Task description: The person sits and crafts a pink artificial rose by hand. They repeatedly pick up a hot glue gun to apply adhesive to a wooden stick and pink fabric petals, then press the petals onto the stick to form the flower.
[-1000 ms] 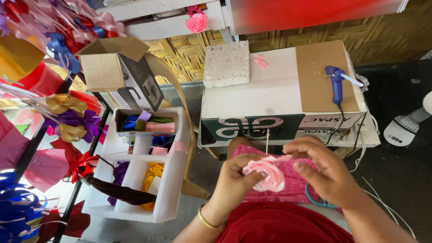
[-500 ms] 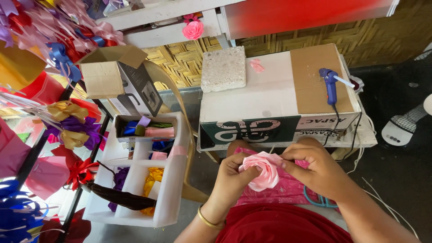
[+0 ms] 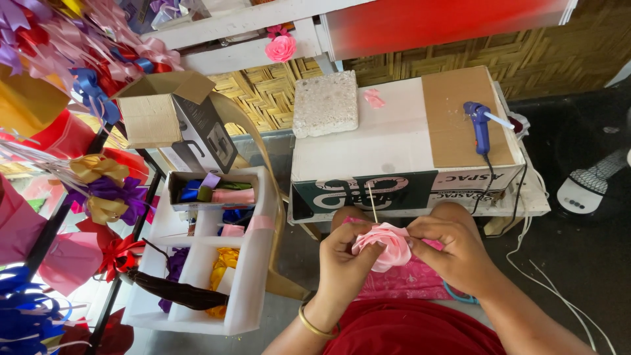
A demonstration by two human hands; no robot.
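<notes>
1. My left hand (image 3: 342, 260) is closed around the lower left side of a pink ribbon rose (image 3: 383, 244), thumb and fingers pinching its base; a gold bangle (image 3: 314, 323) sits on that wrist.
2. My right hand (image 3: 453, 253) grips the flower's right edge, fingertips pinching the outer ribbon against the bloom.
3. The rose sits between both hands, held in the air above my lap, just in front of the cardboard box. A thin wooden stick (image 3: 372, 202) rises from behind it.
4. I judge the bloom well along: several wrapped petal layers already form a round head. The outermost turn is held in place by my fingers, so it looks not yet fixed. I cannot tell whether any glue is on it.
5. Under the hands lies a pink glittery cloth (image 3: 407, 283) over my red garment (image 3: 407, 335).
6. The cardboard box (image 3: 394, 138) serves as my worktop. On it stand a grey foam block (image 3: 325, 103), a small pink ribbon scrap (image 3: 374, 98) and a blue glue gun (image 3: 479, 125), well apart from the hands, its cord trailing off the right side.
7. To the left, a white divided tray (image 3: 253, 263) holds ribbon rolls in several colours; beyond it is an open carton (image 3: 174, 118).
8. A finished pink rose (image 3: 281, 47) hangs on the white frame at the top, and bows and ribbons crowd the left edge.
</notes>
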